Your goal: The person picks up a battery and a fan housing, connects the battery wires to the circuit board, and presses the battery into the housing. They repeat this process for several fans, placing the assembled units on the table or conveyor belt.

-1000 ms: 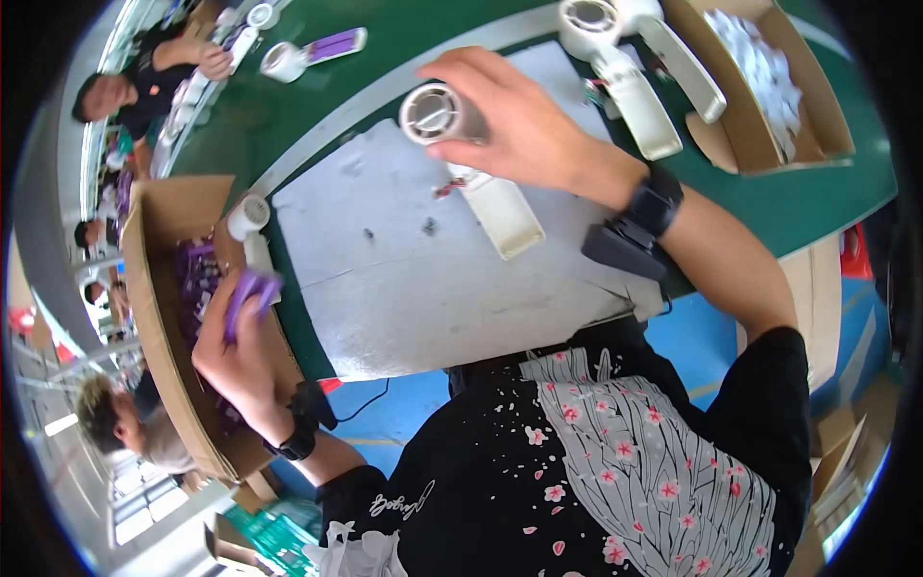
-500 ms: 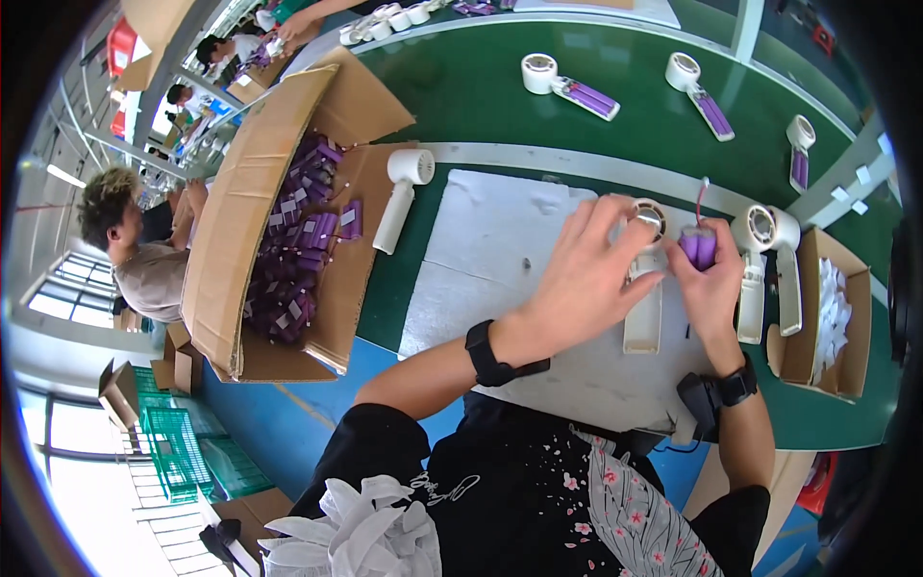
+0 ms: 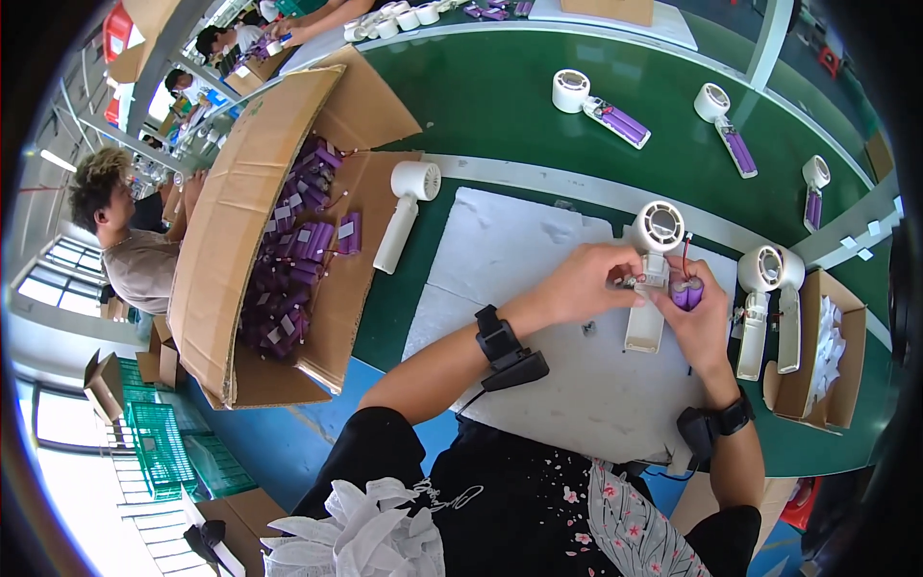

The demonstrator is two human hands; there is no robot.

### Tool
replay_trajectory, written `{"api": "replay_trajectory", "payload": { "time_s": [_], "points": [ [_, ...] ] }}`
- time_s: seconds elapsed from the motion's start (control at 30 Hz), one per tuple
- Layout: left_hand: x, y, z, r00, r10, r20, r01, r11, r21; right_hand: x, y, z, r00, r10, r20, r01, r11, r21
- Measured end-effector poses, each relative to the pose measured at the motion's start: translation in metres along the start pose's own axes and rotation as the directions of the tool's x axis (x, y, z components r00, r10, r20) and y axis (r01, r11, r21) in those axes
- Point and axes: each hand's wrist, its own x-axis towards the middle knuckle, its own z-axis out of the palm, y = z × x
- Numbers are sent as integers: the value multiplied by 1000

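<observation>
A white handheld fan [image 3: 660, 227] lies on the pale mat with its round head away from me and its open, hollow handle toward me. My left hand [image 3: 588, 281] is closed at the left side of the fan's neck, thumb and fingertips pinched against it. What small part may be between those fingertips is too small to make out. My right hand [image 3: 704, 325] grips a purple battery pack [image 3: 686, 292] just right of the neck, its thumb touching the handle. A red wire rises from the pack.
At left stands an open cardboard box [image 3: 252, 207] of purple battery packs, with a white fan [image 3: 408, 204] beside it. More white fans [image 3: 756, 313] lie right, by a small box [image 3: 844, 377] of white pieces. Fans with purple packs [image 3: 615, 121] lie beyond the metal rail. A person [image 3: 135, 236] sits left.
My left hand has drawn down off the fan's head to its neck, fingers now pinched. My right hand, still holding the battery pack, is closer to the handle. The view has shifted slightly.
</observation>
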Motion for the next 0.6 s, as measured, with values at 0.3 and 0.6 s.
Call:
{"api": "replay_trajectory", "payload": {
  "time_s": [0.3,0.6],
  "points": [
    [-5,0,-18,997,49,60,-48,999,-12,7,-7,5,994,-113,-4,111,981,-160],
    [-2,1,-16,996,-5,92,7,1000,-17,-1,-14,12,939,-321,124,338,928,-158]
  ]
}}
